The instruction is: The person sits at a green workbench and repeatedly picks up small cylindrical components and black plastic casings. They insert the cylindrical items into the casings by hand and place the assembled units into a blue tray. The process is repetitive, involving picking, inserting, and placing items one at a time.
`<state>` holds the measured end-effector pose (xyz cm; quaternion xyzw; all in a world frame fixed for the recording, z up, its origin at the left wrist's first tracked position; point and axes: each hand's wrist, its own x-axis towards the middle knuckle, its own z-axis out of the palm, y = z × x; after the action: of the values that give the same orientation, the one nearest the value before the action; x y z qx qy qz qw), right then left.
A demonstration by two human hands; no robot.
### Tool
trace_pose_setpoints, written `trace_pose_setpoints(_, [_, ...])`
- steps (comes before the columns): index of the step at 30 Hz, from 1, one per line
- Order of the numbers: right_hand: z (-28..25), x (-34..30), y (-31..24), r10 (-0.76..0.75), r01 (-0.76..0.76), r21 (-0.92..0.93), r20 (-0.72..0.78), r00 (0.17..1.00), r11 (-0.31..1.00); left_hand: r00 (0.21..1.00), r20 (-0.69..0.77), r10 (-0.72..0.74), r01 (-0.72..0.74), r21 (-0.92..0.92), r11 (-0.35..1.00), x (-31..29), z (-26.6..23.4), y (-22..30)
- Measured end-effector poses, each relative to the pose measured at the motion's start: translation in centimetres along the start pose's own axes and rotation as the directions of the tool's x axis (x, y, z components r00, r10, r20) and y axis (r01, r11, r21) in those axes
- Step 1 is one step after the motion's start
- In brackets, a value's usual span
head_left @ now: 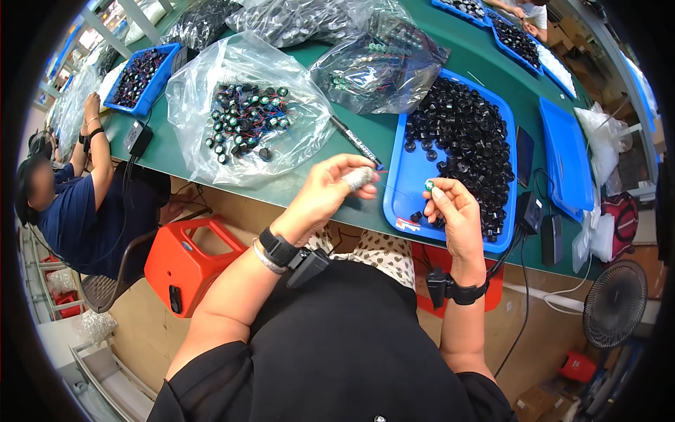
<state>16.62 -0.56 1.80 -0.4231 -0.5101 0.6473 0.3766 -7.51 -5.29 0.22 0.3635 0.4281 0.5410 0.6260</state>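
My right hand pinches a small round part with a green top over the blue tray. Level with it, just outside the tray's left edge, my left hand has its fingers drawn together; a silvery wrap covers one finger. A faint reddish line shows at the left fingertips, too fine to make out. Many black round caps fill much of the tray. Left of it, an opened clear plastic bag carries a pile of small green-topped parts with red and blue wires.
A black marker lies between bag and tray. Filled plastic bags stand behind. At right are an empty blue tray and a black box with cables. A co-worker sits left beside a red stool; a fan stands right.
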Motion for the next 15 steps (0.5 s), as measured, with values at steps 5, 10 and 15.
trace_pose_setpoints(5, [0.7,-0.2,1.1,-0.026,0.026,-0.005,-0.045,0.999,1.0,0.952,-0.281,0.119,-0.016,0.345,0.939,-0.9,-1.6,-2.1])
trace_pose_setpoints(10, [1.7,0.6,0.0,-0.001,0.002,0.072,-0.01,1.0,0.997,0.966,-0.09,0.242,-0.079,0.788,0.611,-1.6,-1.3,-2.6])
trace_pose_setpoints(15, [5.9,5.6,-1.9,-0.172,0.212,-0.367,0.14,0.975,0.906,0.855,0.141,0.499,-0.248,0.957,0.154,0.0,-2.7,-3.0])
